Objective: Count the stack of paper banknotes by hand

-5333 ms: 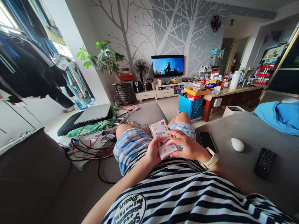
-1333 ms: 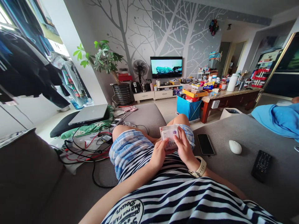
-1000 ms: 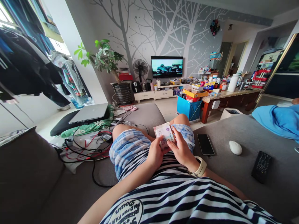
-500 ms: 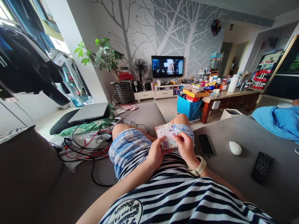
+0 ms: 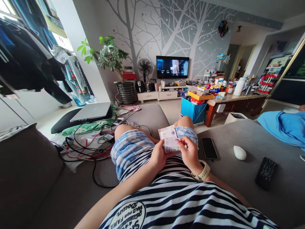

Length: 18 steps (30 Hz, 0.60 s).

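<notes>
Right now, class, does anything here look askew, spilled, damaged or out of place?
Yes: on the sofa, cables lie in a tangle, black, red and white strands crossing, beside the left knee. The front banknote also sits askew against the notes behind it. I see no spill or damage.

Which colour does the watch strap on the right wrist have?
The watch strap is pale cream; the head view shows it best.

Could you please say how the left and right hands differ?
The left hand holds the banknotes at their left side; the right hand pinches a note near its right end. A pale wristband sits behind the right hand; none shows behind the left hand. Both are ungloved.
</notes>
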Motion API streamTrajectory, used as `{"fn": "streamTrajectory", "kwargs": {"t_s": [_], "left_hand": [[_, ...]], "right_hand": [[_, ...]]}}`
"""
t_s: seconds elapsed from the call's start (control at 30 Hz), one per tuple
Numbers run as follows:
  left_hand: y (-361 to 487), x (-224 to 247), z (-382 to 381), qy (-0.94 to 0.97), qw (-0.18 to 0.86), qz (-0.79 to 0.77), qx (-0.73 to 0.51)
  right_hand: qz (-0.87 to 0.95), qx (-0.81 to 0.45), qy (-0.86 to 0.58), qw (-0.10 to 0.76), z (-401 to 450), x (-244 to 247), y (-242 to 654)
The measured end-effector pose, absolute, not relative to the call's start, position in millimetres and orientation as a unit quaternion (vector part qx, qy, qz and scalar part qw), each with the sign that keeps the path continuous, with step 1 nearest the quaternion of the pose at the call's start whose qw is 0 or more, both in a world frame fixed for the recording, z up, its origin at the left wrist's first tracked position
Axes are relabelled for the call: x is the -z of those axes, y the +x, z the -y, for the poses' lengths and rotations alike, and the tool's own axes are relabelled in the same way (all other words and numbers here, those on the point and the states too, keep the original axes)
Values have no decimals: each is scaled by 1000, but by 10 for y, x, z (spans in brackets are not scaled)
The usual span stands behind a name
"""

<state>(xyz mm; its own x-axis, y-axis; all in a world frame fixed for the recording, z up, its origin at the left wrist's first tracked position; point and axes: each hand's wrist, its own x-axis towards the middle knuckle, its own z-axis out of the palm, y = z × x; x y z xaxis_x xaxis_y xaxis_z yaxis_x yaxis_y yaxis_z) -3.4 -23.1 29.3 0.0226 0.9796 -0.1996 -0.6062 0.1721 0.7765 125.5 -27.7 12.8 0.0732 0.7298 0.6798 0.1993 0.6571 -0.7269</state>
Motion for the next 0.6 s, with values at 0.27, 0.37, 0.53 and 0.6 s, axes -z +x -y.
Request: {"fn": "streamTrajectory", "kwargs": {"t_s": [0.27, 0.37, 0.53, 0.6], "left_hand": [[-35, -276, 224, 274, 673, -360, -585], [-32, -281, 231, 273, 672, -361, -586], [-32, -283, 240, 276, 673, -360, -584], [-30, -289, 243, 274, 673, -360, -585]], "right_hand": [[652, -216, -352, 636, 298, -127, 1265], [653, -218, -351, 634, 305, -129, 1270], [653, -219, -347, 637, 307, -130, 1270], [650, -221, -346, 639, 314, -129, 1266]]}}
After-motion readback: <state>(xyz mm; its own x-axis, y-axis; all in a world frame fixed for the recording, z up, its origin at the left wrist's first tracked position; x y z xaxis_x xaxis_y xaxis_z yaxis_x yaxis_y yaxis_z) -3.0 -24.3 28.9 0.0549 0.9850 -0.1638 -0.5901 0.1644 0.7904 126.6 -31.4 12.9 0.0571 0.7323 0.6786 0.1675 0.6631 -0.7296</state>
